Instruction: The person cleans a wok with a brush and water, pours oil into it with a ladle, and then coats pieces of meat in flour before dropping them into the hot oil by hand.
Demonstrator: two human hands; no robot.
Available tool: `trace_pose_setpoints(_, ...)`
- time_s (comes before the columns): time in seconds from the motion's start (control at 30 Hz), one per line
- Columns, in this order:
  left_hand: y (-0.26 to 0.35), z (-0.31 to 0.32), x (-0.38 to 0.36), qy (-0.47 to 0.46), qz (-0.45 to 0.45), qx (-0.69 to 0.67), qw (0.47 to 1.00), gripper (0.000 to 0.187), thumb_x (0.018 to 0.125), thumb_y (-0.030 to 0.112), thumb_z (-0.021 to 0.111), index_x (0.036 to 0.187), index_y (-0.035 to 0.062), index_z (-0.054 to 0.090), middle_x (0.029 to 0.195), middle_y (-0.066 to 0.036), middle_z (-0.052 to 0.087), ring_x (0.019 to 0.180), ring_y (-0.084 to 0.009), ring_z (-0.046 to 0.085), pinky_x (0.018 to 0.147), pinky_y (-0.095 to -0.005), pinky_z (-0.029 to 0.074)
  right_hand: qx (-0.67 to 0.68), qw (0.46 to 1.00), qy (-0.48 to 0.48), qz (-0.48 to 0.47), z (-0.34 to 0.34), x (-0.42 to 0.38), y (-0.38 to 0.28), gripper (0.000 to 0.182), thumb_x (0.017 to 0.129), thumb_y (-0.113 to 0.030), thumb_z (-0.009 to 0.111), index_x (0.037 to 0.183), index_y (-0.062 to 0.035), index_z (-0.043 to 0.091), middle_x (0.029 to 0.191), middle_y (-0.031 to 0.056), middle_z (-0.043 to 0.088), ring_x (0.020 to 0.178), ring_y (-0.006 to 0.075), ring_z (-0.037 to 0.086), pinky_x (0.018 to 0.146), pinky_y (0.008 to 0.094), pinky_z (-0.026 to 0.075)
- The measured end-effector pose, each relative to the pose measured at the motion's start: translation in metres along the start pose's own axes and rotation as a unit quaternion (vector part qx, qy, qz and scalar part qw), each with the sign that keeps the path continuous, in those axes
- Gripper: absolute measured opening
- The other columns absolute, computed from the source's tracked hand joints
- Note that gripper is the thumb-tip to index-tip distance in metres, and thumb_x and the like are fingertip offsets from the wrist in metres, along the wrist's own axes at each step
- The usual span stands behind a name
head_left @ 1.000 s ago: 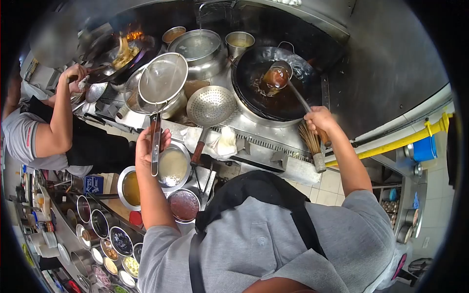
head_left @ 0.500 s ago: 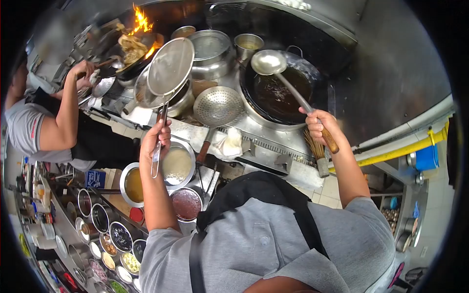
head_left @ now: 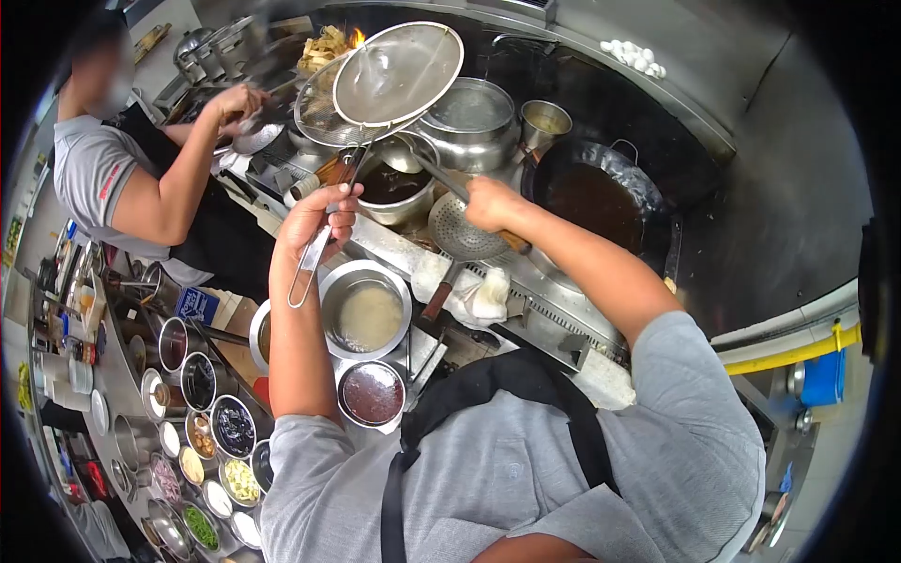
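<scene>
My left hand (head_left: 319, 220) grips the handle of a fine-mesh strainer (head_left: 399, 75), held raised with its round mesh tilted. A wider wire strainer (head_left: 314, 111) overlaps it from behind, its wooden handle running down to the same hand. My right hand (head_left: 493, 205) is closed on the wood-ended handle of a ladle (head_left: 402, 156). The ladle's bowl hangs low over a pot (head_left: 424, 208) of dark liquid, just under the strainers. Below my right hand lies a perforated skimmer (head_left: 462, 235). To its right sits a wok (head_left: 591, 202) holding dark liquid.
A co-worker (head_left: 141, 178) works at the left by a flame (head_left: 358, 38). Near my left forearm stand a bowl of pale liquid (head_left: 368, 314) and a bowl of reddish sauce (head_left: 372, 392). Ingredient containers (head_left: 233, 427) fill the lower left. A lidded pot (head_left: 469, 117) stands behind.
My right hand has swung left, carrying the ladle from over the wok to the pot of dark liquid. The strainers stay raised in my left hand. The camera view has shifted left.
</scene>
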State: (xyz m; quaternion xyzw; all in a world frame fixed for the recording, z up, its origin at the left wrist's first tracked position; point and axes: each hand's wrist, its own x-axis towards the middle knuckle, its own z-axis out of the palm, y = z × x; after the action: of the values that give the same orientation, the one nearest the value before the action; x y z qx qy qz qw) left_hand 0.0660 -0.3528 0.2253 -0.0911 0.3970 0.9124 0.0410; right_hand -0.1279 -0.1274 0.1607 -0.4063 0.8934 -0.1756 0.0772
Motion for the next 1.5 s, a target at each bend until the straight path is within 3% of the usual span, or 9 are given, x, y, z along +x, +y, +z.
trace_pose_setpoints(0.07, -0.002, -0.006, -0.003, 0.009, 0.002, -0.002, 1.000, 0.027, 0.084, 0.015, 0.063, 0.103, -0.0015, 0.053, 0.070, 0.001, 0.050, 0.051, -0.0032, 0.043, 0.042, -0.0165, 0.037, -0.051, 0.999, -0.005, 0.000, 0.009, 0.016, -0.012, 0.017, 0.074, -0.011, 0.059, 0.073, 0.0056, 0.061, 0.072, 0.0162, 0.063, 0.047, 0.0216, 0.058, 0.046, 0.0350, 0.047)
trace_pose_setpoints(0.13, -0.007, -0.013, -0.004, 0.020, -0.006, -0.006, 1.000, 0.026, 0.084, 0.014, 0.063, 0.102, -0.0010, 0.053, 0.071, 0.001, 0.050, 0.050, -0.0031, 0.043, 0.042, -0.0166, 0.036, 0.050, 0.980, -0.190, -0.008, 0.013, 0.033, -0.016, 0.019, 0.076, -0.011, 0.057, 0.068, 0.0059, 0.059, 0.069, 0.0144, 0.062, 0.045, 0.0214, 0.056, 0.043, 0.0350, 0.046)
trace_pose_setpoints(0.17, -0.010, -0.014, -0.005, 0.021, -0.005, -0.010, 1.000, 0.026, 0.084, 0.014, 0.063, 0.102, -0.0010, 0.053, 0.071, 0.001, 0.050, 0.050, -0.0031, 0.043, 0.042, -0.0166, 0.036, 0.239, 0.933, -0.201, 0.180, -0.006, 0.019, -0.039, 0.018, 0.080, -0.013, 0.056, 0.068, 0.0004, 0.059, 0.064, 0.0102, 0.061, 0.047, 0.0200, 0.056, 0.044, 0.0331, 0.045)
trace_pose_setpoints(0.2, -0.012, -0.015, -0.005, 0.030, -0.003, -0.009, 0.999, 0.025, 0.084, 0.014, 0.062, 0.102, -0.0007, 0.053, 0.071, 0.001, 0.050, 0.050, -0.0032, 0.043, 0.042, -0.0167, 0.036, 0.238, 0.933, -0.203, 0.179, -0.005, 0.022, -0.039, 0.018, 0.080, -0.013, 0.056, 0.068, 0.0004, 0.059, 0.064, 0.0102, 0.061, 0.047, 0.0200, 0.056, 0.044, 0.0331, 0.045)
trace_pose_setpoints(0.3, -0.013, -0.015, -0.007, 0.045, -0.002, -0.008, 0.999, 0.020, 0.083, 0.012, 0.062, 0.098, 0.0006, 0.054, 0.070, 0.001, 0.049, 0.049, -0.0033, 0.043, 0.041, -0.0169, 0.035, 0.591, 0.687, -0.309, 0.289, 0.005, 0.041, -0.024, 0.022, 0.087, -0.010, 0.046, 0.066, -0.0104, 0.041, 0.052, -0.0045, 0.042, 0.039, 0.0033, 0.040, 0.033, 0.0174, 0.032)
trace_pose_setpoints(0.33, -0.013, -0.013, -0.008, 0.058, -0.003, 0.000, 0.998, 0.017, 0.083, 0.012, 0.062, 0.095, 0.0016, 0.054, 0.069, 0.002, 0.048, 0.049, -0.0033, 0.042, 0.040, -0.0167, 0.035, 0.589, 0.689, -0.311, 0.287, 0.007, 0.042, -0.018, 0.022, 0.087, -0.010, 0.046, 0.066, -0.0104, 0.041, 0.052, -0.0045, 0.042, 0.039, 0.0033, 0.040, 0.033, 0.0174, 0.032)
trace_pose_setpoints(0.4, -0.015, -0.009, -0.010, 0.061, 0.008, 0.012, 0.998, 0.015, 0.083, 0.012, 0.061, 0.092, 0.0026, 0.053, 0.067, 0.002, 0.048, 0.048, -0.0036, 0.042, 0.040, -0.0170, 0.035, 0.690, 0.568, -0.344, 0.289, 0.007, 0.039, -0.006, 0.023, 0.088, -0.010, 0.044, 0.065, -0.0109, 0.041, 0.053, -0.0043, 0.042, 0.038, 0.0034, 0.039, 0.032, 0.0172, 0.032)
trace_pose_setpoints(0.57, -0.017, -0.009, -0.008, 0.074, 0.000, 0.030, 0.997, 0.014, 0.084, 0.011, 0.061, 0.092, 0.0033, 0.052, 0.067, 0.001, 0.048, 0.048, -0.0043, 0.042, 0.039, -0.0178, 0.035, 0.757, 0.495, -0.320, 0.283, -0.008, 0.009, 0.001, 0.011, 0.088, -0.008, 0.042, 0.091, 0.0028, 0.044, 0.055, -0.0061, 0.039, 0.038, 0.0018, 0.040, 0.030, 0.0170, 0.033)
trace_pose_setpoints(1.5, -0.040, -0.017, 0.022, 0.081, -0.016, 0.021, 0.996, 0.015, 0.082, 0.011, 0.060, 0.091, 0.0017, 0.052, 0.068, 0.002, 0.048, 0.050, -0.0049, 0.044, 0.043, -0.0182, 0.039, 0.836, 0.421, -0.245, 0.252, -0.078, -0.139, 0.053, 0.024, 0.086, -0.010, 0.045, 0.108, -0.0007, 0.045, 0.059, -0.0056, 0.040, 0.038, 0.0026, 0.037, 0.030, 0.0190, 0.030)
